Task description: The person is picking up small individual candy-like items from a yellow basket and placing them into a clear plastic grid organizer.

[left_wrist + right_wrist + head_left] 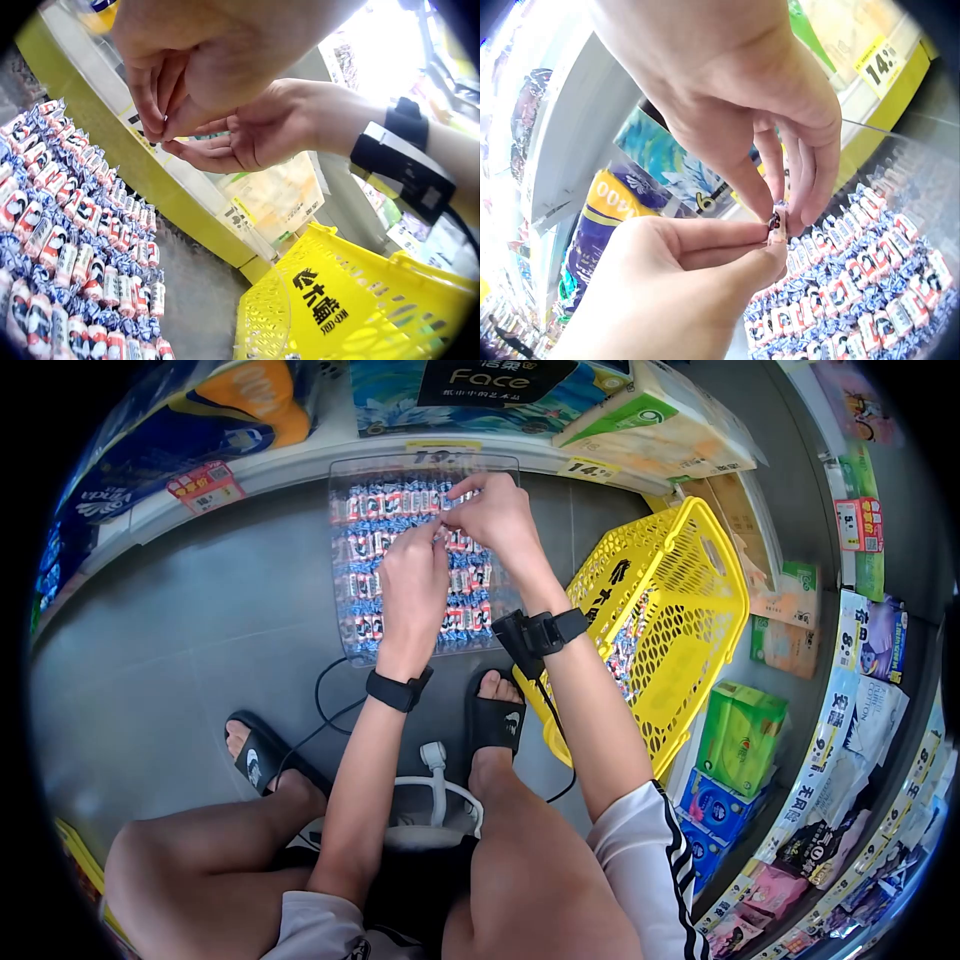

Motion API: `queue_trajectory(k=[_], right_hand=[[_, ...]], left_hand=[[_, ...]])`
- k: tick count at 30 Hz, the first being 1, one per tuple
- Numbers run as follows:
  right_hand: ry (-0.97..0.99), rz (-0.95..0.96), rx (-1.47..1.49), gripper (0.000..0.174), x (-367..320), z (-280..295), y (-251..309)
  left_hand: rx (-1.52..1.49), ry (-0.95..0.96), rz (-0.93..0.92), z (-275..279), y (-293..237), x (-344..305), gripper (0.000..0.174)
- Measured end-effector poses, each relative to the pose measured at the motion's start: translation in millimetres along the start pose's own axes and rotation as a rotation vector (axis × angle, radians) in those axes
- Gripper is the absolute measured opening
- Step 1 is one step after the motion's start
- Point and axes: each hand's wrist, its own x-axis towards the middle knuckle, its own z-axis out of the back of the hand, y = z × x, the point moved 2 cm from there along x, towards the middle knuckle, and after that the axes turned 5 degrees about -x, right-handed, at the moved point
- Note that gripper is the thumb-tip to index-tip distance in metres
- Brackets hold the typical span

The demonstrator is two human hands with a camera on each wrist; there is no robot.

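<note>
A single wrapped candy is pinched between the thumb and forefinger of my left hand. From above, my right hand pinches its upper end, so the fingertips of both hands meet around it. Below them lies a clear plastic box filled with rows of wrapped candies in white, red and blue. The left wrist view shows the candies lined up side by side, their twisted blue ends between the rows.
A yellow shopping basket stands right of the box, with loose candies inside. Tissue packs fill the shelf ahead, and more packs stand at right. A black cable runs across the floor near the feet.
</note>
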Motion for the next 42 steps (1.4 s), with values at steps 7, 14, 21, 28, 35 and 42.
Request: queue_trajectory(k=[7, 14, 21, 28, 35, 42], right_hand=[[-0.016, -0.028, -0.098, 0.032, 25, -27, -28], [-0.137, -0.072, -0.027, 0.032, 40, -47, -40], [-0.223, -0.045, 0.004, 0.027, 61, -69, -59], [-0.299, 0.017, 0.017, 0.021, 51, -69, -55], [-0.272, 0.002, -0.023, 0.019, 45, -77, -55], [-0.263, -0.002, -0.01, 0.021, 44, -76, -57]], left_hand=[[-0.053, 0.111, 0.081, -26, 27, 4, 0.033], [0.068, 0.218, 0.077, -45, 33, 15, 0.049], [0.233, 0.271, -0.003, -43, 42, 13, 0.058], [0.435, 0.293, -0.089, -35, 55, 9, 0.071], [0.443, 0.305, -0.13, -37, 62, 4, 0.07], [0.456, 0.328, -0.11, -39, 59, 7, 0.071]])
